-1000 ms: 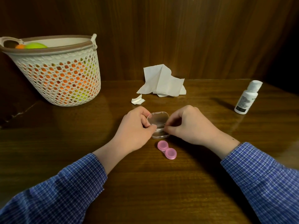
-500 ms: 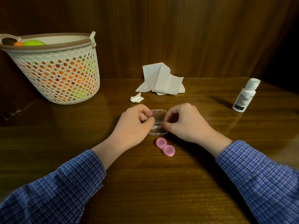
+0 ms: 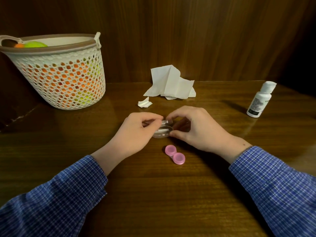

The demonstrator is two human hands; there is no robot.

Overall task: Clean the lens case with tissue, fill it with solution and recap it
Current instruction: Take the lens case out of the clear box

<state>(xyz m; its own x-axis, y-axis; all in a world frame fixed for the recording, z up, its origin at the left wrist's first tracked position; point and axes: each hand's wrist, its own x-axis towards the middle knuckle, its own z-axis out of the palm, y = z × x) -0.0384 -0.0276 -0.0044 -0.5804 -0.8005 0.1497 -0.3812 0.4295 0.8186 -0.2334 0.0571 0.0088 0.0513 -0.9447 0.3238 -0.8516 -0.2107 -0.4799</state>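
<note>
Clear plastic box [image 3: 162, 130]: pinched by curled fingers of left hand [image 3: 135, 132] and right hand [image 3: 196, 129]; pink lens case [image 3: 175, 154] at 6 o'clock.

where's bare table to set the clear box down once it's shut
Bare wood lies between the basket and the left hand, and between the right hand and the bottle. It is crowded behind the clear box, by the tissue, and near the pink lens case.

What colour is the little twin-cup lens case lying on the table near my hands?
Pink, both round caps; the lens case shows clearly in the head view.
</note>
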